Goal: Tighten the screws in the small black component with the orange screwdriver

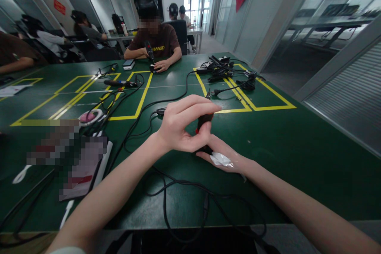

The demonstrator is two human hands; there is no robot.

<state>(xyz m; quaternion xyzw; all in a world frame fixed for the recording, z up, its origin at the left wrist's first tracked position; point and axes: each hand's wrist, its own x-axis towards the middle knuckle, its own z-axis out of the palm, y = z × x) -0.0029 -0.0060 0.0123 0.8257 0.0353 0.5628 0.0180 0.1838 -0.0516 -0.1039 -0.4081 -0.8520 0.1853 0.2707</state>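
Note:
In front of me, above the green table, I grip a black-and-red screwdriver-like tool [205, 120] upright between both hands. My left hand [186, 125] is closed, with thumb and fingers curved round the tool's upper part. Lower down, my right hand [222, 151] is closed round the tool's dark lower part, and most of its fingers are hidden behind the left hand. A white-and-clear patch [222, 160] sticks to the right hand near the wrist. A black cable [190, 182] loops on the table below my hands.
Yellow tape [274, 108] outlines boxes on the table [297, 154]. A tangle of black cables [220, 67] lies far right. On the left are a phone-like slab [86, 166], a tape roll [91, 117] and a black tool [122, 83]. Across sits a co-worker [157, 43] holding a similar tool.

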